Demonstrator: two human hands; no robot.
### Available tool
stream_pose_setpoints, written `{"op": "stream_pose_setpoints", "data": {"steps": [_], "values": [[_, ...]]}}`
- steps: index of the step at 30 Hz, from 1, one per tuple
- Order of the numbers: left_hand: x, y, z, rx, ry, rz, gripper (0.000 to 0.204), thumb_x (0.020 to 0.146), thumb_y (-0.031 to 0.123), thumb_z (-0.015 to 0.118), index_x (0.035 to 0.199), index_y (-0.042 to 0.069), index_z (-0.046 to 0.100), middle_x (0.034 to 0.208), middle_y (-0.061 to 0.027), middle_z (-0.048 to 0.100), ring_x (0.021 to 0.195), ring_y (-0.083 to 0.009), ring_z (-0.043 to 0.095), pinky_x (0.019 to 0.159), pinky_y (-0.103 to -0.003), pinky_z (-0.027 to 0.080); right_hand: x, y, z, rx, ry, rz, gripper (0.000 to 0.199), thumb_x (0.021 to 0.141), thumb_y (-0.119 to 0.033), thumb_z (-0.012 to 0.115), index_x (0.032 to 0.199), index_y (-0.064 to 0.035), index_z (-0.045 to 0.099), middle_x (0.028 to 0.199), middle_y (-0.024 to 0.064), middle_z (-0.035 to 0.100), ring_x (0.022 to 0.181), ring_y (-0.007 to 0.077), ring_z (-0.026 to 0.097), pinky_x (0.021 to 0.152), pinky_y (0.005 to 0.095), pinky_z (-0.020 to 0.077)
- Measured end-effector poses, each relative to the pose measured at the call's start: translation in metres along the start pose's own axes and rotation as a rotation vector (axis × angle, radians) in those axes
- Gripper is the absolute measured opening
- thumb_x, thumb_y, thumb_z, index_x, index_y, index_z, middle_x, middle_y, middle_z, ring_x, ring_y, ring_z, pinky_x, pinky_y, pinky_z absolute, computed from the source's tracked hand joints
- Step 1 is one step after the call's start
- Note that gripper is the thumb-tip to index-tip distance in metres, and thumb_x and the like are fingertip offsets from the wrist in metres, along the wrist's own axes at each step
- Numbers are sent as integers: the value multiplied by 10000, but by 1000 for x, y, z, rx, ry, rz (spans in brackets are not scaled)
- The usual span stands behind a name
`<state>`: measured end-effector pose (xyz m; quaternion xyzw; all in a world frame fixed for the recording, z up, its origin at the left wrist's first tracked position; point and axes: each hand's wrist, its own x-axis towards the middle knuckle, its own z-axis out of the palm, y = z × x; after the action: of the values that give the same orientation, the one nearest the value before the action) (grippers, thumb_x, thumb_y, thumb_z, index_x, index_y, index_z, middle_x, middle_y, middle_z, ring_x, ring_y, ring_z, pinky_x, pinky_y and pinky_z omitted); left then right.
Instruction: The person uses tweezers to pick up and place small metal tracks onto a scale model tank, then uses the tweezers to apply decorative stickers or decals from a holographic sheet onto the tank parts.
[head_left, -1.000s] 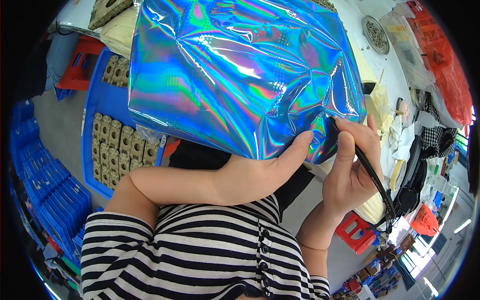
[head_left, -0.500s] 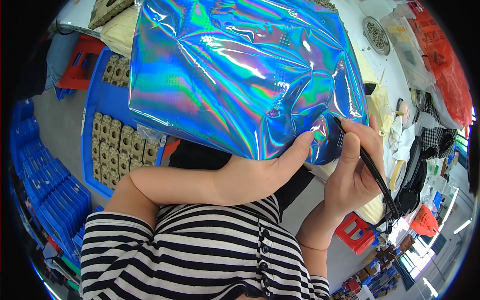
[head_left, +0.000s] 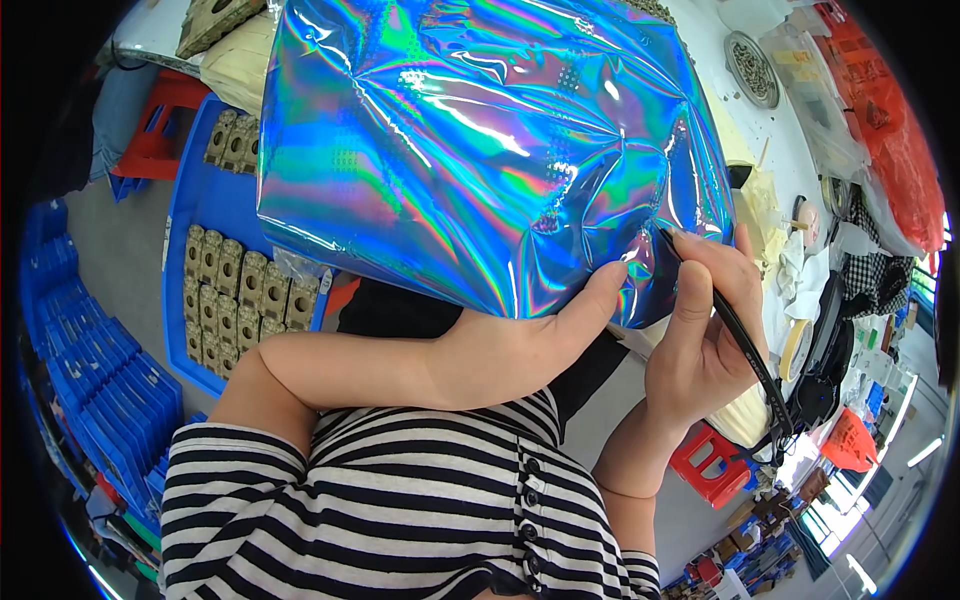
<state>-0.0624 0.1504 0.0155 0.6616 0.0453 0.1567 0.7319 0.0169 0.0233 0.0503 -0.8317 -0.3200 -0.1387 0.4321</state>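
Note:
A large crinkled sheet of shiny iridescent blue film (head_left: 400, 170) spreads in front of me, with small dotted patches on its surface. My left hand (head_left: 520, 350) grips its near edge, thumb lying on top, the other fingers hidden behind it. At the right corner of the film, my right hand (head_left: 705, 330) pinches slim black tweezers (head_left: 738, 332) like a pen. Their pointed tip reaches the film just right of my left thumb. Whether the tip has anything in it is too small to make out.
On the left, a blue tray (head_left: 180, 260) holds rows of tan pieces with round holes (head_left: 228, 270). Stacked blue trays (head_left: 110, 370) stand farther left. A round metal dish (head_left: 752, 70) of small bits sits on the white table (head_left: 790, 150). Red stools (head_left: 710, 468) are nearby.
My right hand and the tweezers have shifted slightly left, and the tip has moved a little up and left over the film. The left hand has stayed put.

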Motion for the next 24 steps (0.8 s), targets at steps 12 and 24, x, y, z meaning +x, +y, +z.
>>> {"op": "stream_pose_setpoints", "data": {"steps": [12,24], "values": [[-1,2,0,-38,-12,-6,322,942,36,571,1255,-36,544,1233,-125,600,1115,-205,577,960,-329,452,1,-1,1,-13,-17,0,53,815,-34,717,868,-35,714,851,44,725,832,202,669,1046,486,380],[-6,9,-1,-29,-76,-150,334,951,108,561,1249,-42,541,1269,-144,562,1157,-245,532,1025,-404,384,0,0,2,12,-17,-12,53,815,-32,717,867,-34,711,854,45,726,840,205,671,1049,482,377]]}}
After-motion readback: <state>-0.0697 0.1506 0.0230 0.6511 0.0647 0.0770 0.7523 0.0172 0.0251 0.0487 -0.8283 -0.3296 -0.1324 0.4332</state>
